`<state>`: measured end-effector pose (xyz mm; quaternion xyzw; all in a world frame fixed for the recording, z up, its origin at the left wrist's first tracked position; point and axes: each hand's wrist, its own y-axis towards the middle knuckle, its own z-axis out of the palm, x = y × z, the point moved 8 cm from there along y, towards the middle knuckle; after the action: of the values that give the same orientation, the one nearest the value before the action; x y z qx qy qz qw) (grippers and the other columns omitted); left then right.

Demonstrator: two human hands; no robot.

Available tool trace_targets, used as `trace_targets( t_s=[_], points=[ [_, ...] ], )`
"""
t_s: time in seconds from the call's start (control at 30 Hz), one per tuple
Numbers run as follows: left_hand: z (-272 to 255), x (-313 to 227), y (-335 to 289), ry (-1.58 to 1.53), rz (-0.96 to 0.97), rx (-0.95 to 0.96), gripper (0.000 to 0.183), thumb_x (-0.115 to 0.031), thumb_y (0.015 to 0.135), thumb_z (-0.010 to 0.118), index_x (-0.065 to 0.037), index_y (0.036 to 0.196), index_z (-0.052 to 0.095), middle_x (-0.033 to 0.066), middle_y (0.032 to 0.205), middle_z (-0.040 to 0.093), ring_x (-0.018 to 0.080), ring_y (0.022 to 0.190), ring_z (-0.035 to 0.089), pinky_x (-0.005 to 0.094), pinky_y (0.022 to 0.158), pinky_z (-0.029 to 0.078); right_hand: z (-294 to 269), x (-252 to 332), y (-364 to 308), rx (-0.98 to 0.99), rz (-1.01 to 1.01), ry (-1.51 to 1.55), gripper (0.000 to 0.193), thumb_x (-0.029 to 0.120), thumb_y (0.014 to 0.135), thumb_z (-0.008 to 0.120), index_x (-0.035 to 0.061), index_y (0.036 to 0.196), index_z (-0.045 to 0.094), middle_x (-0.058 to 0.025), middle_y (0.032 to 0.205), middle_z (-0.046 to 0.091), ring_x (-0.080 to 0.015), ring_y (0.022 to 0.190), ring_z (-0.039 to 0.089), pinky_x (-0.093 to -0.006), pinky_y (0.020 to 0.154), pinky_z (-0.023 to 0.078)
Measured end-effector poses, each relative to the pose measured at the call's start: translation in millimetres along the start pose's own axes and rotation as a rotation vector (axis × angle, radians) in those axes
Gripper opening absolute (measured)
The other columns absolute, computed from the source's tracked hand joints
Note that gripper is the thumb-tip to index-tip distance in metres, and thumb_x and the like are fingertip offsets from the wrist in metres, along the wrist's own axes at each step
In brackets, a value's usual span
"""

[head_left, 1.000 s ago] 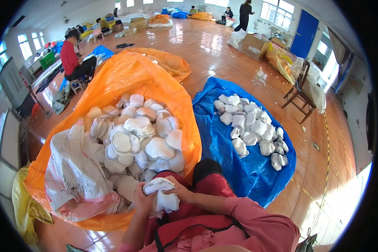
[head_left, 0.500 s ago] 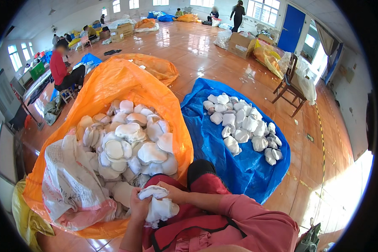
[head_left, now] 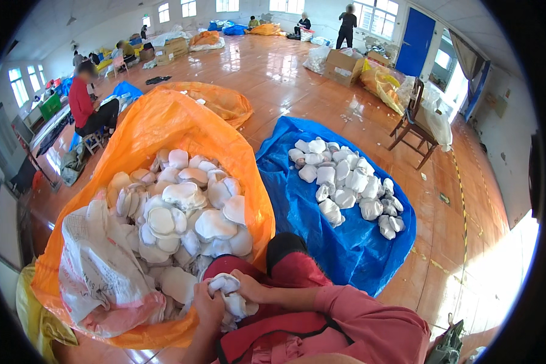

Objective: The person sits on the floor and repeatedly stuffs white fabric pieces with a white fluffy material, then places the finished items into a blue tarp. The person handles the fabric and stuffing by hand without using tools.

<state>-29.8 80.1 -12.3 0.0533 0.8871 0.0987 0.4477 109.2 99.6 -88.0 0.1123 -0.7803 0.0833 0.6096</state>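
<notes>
Over my lap, my left hand point(head_left: 207, 303) and my right hand point(head_left: 251, 287) are closed on a bunch of white fabric pads point(head_left: 239, 306). The bunch looks folded, with a rounded piece on top and crumpled cloth below; some of it is hidden behind my fingers. Just beyond my left hand, a large heap of loose, rounded off-white pads point(head_left: 216, 225) fills a spread orange sheet point(head_left: 249, 170). To the right, several bunched white pads point(head_left: 344, 198) lie on a blue sheet point(head_left: 370, 261).
A white printed sack point(head_left: 97, 279) lies over the orange sheet's near left side. A wooden chair point(head_left: 414, 124) stands at the right. Cardboard boxes point(head_left: 344, 67) and stuffed bags are farther back. A seated person in red point(head_left: 82, 103) is at the left; others are at the far wall.
The bunch in my hands has turned and become more tightly gathered, its top piece curled inward. My left hand has shifted slightly down and to the right.
</notes>
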Motion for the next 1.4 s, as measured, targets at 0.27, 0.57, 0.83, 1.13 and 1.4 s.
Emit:
trace_targets(
  t_s=[0.27,0.57,0.83,1.13,1.4],
  points=[
    [2.5,-35.3,-7.3,0.044,0.075,0.011,0.017,-0.011,0.080,0.069,-0.002,0.093,0.063,0.0149,0.084,0.058,0.0325,0.080,0.058,0.0418,0.070,0.047,7.1,-31.6,0.6,0.030,0.051,0.321,0.021,0.007,0.086,0.064,0.0095,0.101,0.051,-0.0023,0.094,0.058,-0.0125,0.092,0.056,-0.0311,0.080,0.047],
    [18.0,32.7,9.8,-0.264,-0.241,0.145,0.021,-0.013,0.079,0.077,0.000,0.086,0.061,0.0046,0.078,0.061,0.0114,0.067,0.054,0.0276,0.062,0.046,-7.3,-9.2,23.7,0.035,-0.013,-0.059,0.021,0.011,0.080,0.064,0.0057,0.093,0.048,-0.0166,0.083,0.059,-0.0338,0.083,0.061,-0.0420,0.070,0.045],
    [20.6,72.3,17.2,-0.333,-0.352,0.182,0.029,-0.010,0.076,0.078,0.003,0.097,0.063,0.0052,0.080,0.065,0.0108,0.072,0.059,0.0260,0.066,0.049,-3.4,2.4,32.5,-0.001,-0.110,-0.163,0.032,0.010,0.074,0.069,0.0055,0.098,0.048,-0.0190,0.092,0.060,-0.0360,0.090,0.060,-0.0423,0.075,0.045],
    [13.5,60.3,12.8,-0.270,-0.385,0.298,0.024,-0.013,0.073,0.078,0.000,0.087,0.063,0.0017,0.075,0.060,0.0104,0.067,0.055,0.0266,0.062,0.046,8.2,-14.3,32.1,0.002,-0.072,-0.169,0.036,0.014,0.077,0.069,0.0050,0.104,0.047,-0.0213,0.098,0.060,-0.0379,0.093,0.061,-0.0436,0.078,0.046],
    [14.1,62.5,16.3,-0.037,-0.118,0.202,0.031,-0.012,0.069,0.077,0.000,0.089,0.057,0.0149,0.084,0.060,0.0289,0.077,0.060,0.0390,0.071,0.048,12.3,-6.5,23.1,0.083,-0.177,-0.158,0.042,0.019,0.079,0.070,0.0047,0.110,0.047,-0.0173,0.103,0.057,-0.0313,0.100,0.058,-0.0395,0.085,0.046]
  ],
)
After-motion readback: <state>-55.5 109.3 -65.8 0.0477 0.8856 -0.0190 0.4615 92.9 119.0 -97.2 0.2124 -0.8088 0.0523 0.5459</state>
